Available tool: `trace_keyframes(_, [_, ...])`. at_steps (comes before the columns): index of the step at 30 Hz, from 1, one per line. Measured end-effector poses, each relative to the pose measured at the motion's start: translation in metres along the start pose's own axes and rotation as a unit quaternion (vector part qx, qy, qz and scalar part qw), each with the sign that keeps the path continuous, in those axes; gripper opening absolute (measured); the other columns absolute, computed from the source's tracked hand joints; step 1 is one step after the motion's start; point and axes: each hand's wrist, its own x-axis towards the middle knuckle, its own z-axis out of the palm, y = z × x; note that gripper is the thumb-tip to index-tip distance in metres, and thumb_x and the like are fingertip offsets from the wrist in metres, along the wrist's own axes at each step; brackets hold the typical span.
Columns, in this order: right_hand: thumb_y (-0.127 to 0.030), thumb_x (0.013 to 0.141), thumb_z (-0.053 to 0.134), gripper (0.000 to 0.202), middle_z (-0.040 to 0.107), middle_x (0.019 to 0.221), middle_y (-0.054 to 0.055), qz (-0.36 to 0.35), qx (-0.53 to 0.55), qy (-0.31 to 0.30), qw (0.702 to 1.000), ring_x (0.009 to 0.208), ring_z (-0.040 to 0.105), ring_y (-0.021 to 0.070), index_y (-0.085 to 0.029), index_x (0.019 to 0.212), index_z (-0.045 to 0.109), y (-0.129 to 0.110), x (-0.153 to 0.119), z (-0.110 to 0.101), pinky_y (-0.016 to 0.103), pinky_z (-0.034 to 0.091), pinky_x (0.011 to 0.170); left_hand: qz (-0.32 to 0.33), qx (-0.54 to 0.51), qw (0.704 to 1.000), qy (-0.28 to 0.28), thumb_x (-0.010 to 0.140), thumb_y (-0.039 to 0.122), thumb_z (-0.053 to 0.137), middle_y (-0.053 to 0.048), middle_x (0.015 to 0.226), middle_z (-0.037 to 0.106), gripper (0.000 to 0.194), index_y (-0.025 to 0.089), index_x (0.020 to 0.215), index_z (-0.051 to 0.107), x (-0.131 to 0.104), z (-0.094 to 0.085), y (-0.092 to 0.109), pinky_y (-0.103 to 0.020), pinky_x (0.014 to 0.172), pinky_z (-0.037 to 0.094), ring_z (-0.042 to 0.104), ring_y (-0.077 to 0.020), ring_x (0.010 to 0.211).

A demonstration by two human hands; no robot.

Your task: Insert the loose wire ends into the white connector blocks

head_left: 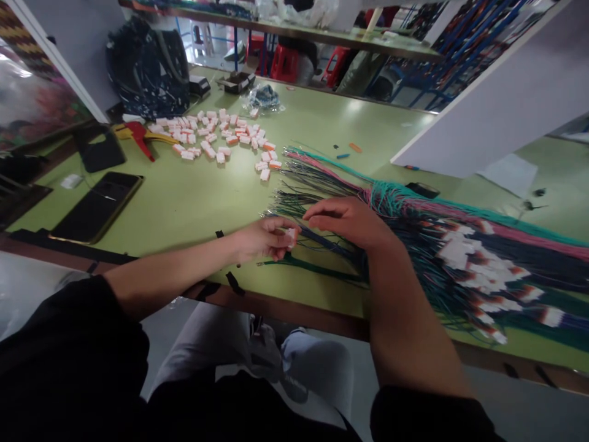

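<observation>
Between the fingertips of my left hand (267,239) is a small white and orange connector (291,236). My right hand (347,222) is just to its right, over the wire ends, fingers bent and pressed together; whether they pinch a wire is hidden. Bundles of dark wires (308,178), with green and pink ones along the far side, run to the right across the green table (184,202). Several loose white and orange connectors (221,132) lie spread beyond my left hand. More white connectors (473,258), joined to wires, are piled right of my right forearm.
A phone (96,207) lies at the left, near red and yellow pliers (140,136) and a black case (102,150). A dark patterned bag (147,70) stands at the back left. A pale panel (497,92) rises at the back right.
</observation>
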Motion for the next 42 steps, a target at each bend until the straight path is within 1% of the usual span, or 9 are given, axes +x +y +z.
trace_keyframes(3, [-0.043,0.075,0.057,0.030,0.068,0.074,0.001,-0.001,0.008,-0.085,0.996,0.070,0.059,0.0151,-0.019,0.086,0.071,-0.002,0.002,0.001,0.026,0.042,0.067,0.006,-0.017,1.000,-0.007,0.068,0.010,0.071,0.002,0.067,0.060,0.032,0.015,0.097,0.059,0.000,-0.003,-0.001,-0.016,0.048,0.038,0.053,-0.0040,0.050])
trace_keyframes(5, [-0.043,0.074,0.058,0.031,0.068,0.075,0.001,0.003,0.004,-0.107,0.994,0.070,0.058,0.0146,-0.019,0.088,0.071,0.000,0.003,-0.001,0.026,0.041,0.067,0.019,-0.031,0.999,-0.010,0.066,0.009,0.072,0.002,0.068,0.060,0.032,0.016,0.095,0.060,0.001,-0.004,-0.001,-0.016,0.049,0.038,0.054,-0.0047,0.053])
trace_keyframes(8, [-0.043,0.071,0.060,0.028,0.067,0.074,0.000,0.004,-0.014,-0.106,0.994,0.066,0.056,0.0133,-0.019,0.083,0.070,0.003,0.003,-0.003,0.025,0.040,0.064,0.035,-0.042,0.998,-0.022,0.066,0.008,0.071,0.002,0.069,0.060,0.029,0.016,0.092,0.061,0.001,-0.006,-0.002,-0.016,0.050,0.039,0.054,-0.0051,0.056])
trace_keyframes(12, [-0.039,0.072,0.058,0.022,0.068,0.072,0.000,-0.017,-0.064,-0.108,0.992,0.064,0.055,0.0126,-0.021,0.076,0.070,0.000,0.004,-0.002,0.025,0.038,0.062,0.038,-0.047,0.998,-0.029,0.066,0.008,0.070,0.002,0.070,0.059,0.029,0.015,0.092,0.060,0.001,-0.007,-0.002,-0.016,0.050,0.039,0.053,-0.0048,0.056])
trace_keyframes(16, [-0.035,0.071,0.056,0.020,0.067,0.070,0.000,-0.019,-0.082,-0.108,0.991,0.061,0.054,0.0118,-0.020,0.074,0.069,-0.004,0.004,0.000,0.025,0.037,0.060,0.030,-0.047,0.998,-0.018,0.068,0.008,0.069,0.002,0.071,0.059,0.029,0.015,0.094,0.060,0.000,-0.007,-0.002,-0.016,0.050,0.039,0.053,-0.0052,0.056])
trace_keyframes(24, [-0.029,0.066,0.053,0.015,0.054,0.055,-0.004,-0.001,-0.085,-0.081,0.993,0.052,0.041,0.0079,-0.018,0.063,0.063,-0.007,0.005,0.008,0.023,0.031,0.056,0.025,-0.046,0.999,0.010,0.070,0.007,0.068,0.002,0.069,0.059,0.027,0.017,0.095,0.063,0.000,-0.004,-0.001,-0.016,0.049,0.040,0.054,-0.0054,0.056])
trace_keyframes(31, [-0.028,0.063,0.051,0.015,0.051,0.051,-0.004,-0.002,-0.116,-0.092,0.989,0.052,0.041,0.0083,-0.018,0.060,0.062,-0.004,0.006,0.010,0.023,0.028,0.055,0.019,-0.047,0.998,0.020,0.068,0.008,0.070,0.002,0.066,0.059,0.028,0.016,0.094,0.063,-0.001,-0.001,0.000,-0.016,0.048,0.040,0.052,-0.0041,0.052])
trace_keyframes(37, [-0.027,0.063,0.048,0.016,0.049,0.050,-0.004,0.011,-0.130,-0.082,0.988,0.051,0.039,0.0082,-0.017,0.058,0.060,-0.004,0.006,0.012,0.023,0.027,0.053,0.025,-0.003,0.998,0.056,0.072,0.007,0.065,0.004,0.064,0.058,0.027,0.014,0.097,0.058,-0.003,0.005,0.000,-0.016,0.048,0.038,0.051,-0.0030,0.047])
trace_keyframes(42, [-0.026,0.062,0.048,0.016,0.048,0.049,-0.004,0.004,-0.124,-0.079,0.989,0.051,0.039,0.0082,-0.017,0.056,0.059,-0.004,0.008,0.016,0.023,0.027,0.053,0.071,0.046,0.994,0.074,0.072,0.009,0.066,0.007,0.060,0.056,0.024,0.013,0.092,0.054,-0.002,0.009,-0.005,-0.016,0.044,0.035,0.048,-0.0018,0.043])
